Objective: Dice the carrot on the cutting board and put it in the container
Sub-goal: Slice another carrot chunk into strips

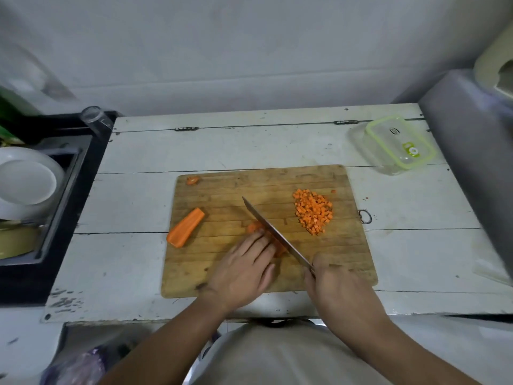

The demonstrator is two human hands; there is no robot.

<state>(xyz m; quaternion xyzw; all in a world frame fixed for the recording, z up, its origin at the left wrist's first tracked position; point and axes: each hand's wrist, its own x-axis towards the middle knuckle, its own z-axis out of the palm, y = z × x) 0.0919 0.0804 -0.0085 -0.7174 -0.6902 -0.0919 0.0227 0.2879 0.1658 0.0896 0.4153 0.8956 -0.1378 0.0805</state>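
A wooden cutting board (216,276) lies on the white table. My left hand (244,269) rests on a carrot piece (254,227) at the board's middle, fingers laid over it and hiding most of it. My right hand (331,284) grips the handle of a knife (273,232), whose blade runs diagonally against the right side of that piece. A larger uncut carrot piece (185,227) lies at the board's left. A heap of diced carrot (313,211) sits on the right. A carrot end (193,180) lies at the far left corner. The clear container (394,143) with a green-rimmed lid stands far right.
A dark sink (69,190) with white bowls (27,182) borders the table on the left, with a glass (95,118) at its corner. A grey appliance (472,151) stands at the right. A metal ring (365,216) hangs at the board's right edge.
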